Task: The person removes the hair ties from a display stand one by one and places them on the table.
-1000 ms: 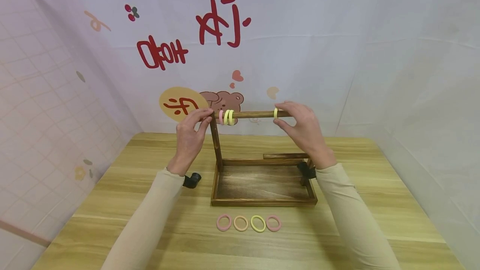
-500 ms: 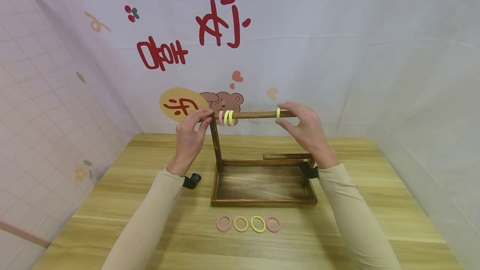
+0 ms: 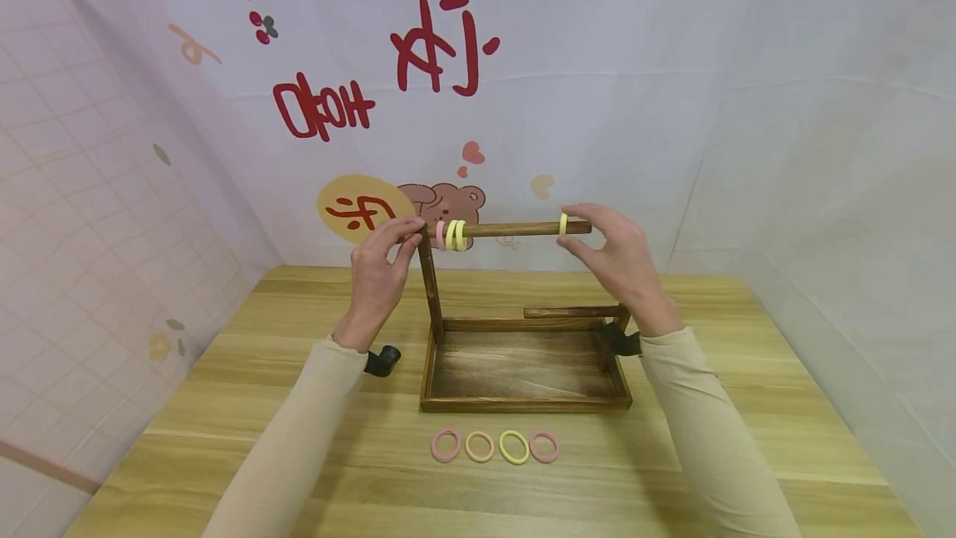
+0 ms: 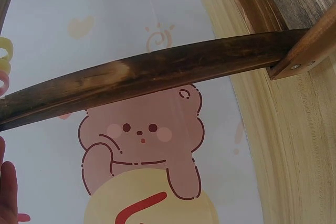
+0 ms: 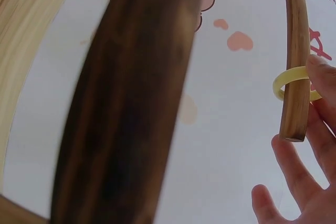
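Observation:
My right hand pinches a yellow ring between thumb and fingers. In the right wrist view that yellow ring encircles the wooden bar close to its free end. My left hand grips the top of the upright post, where the bar joins it. Beside those fingers a pink ring and two yellow rings hang on the bar. Only a sliver of the left hand shows at the edge of the left wrist view.
The wooden stand has a tray base and a lower bar at right. In front of it, a row of pink, orange and yellow rings lies on the wooden table. A printed white cloth hangs behind.
My right hand has slid the yellow ring to the right along the bar, toward its free end, which now shows past the ring. The left hand has stayed in place.

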`<state>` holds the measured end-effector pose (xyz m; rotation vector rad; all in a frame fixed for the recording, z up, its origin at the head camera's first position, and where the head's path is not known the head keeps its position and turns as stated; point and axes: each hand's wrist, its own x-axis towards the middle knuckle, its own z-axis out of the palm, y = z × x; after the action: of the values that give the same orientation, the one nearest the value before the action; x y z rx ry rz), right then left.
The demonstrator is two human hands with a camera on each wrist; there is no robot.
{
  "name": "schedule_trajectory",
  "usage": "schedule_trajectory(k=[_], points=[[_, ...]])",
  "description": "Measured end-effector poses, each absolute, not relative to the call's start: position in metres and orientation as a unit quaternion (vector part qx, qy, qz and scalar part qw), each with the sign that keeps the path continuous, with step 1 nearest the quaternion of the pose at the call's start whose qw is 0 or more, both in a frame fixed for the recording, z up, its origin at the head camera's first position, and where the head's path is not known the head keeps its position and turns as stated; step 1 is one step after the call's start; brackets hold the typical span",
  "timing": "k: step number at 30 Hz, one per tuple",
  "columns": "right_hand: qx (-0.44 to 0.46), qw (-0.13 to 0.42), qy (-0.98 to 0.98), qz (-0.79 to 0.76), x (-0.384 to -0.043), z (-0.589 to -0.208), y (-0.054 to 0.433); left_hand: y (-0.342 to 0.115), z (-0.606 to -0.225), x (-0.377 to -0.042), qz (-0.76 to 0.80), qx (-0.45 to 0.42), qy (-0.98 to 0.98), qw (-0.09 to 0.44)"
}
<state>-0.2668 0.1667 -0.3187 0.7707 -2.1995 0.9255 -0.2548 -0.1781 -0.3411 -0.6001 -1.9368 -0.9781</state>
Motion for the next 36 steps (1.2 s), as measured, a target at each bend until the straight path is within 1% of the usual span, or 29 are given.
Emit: schedule_trajectory(k=[13, 21, 28, 36], points=[[0.281, 0.314, -0.833, 0.358, -0.265, -0.320, 0.172, -0.179, -0.342, -0.255, -0.387, -0.238, -0.779, 0.432], [0.273, 0.306, -0.839, 0.358, -0.263, -0.319, 0.176, -0.178, -0.341, -0.255, -0.387, -0.238, -0.777, 0.436], [0.276, 0.311, -0.836, 0.359, -0.264, -0.321, 0.180, -0.178, -0.342, -0.255, -0.388, -0.240, -0.772, 0.441], [0.262, 0.303, -0.841, 0.364, -0.263, -0.320, 0.183, -0.178, -0.341, -0.255, -0.392, -0.237, -0.775, 0.435]])
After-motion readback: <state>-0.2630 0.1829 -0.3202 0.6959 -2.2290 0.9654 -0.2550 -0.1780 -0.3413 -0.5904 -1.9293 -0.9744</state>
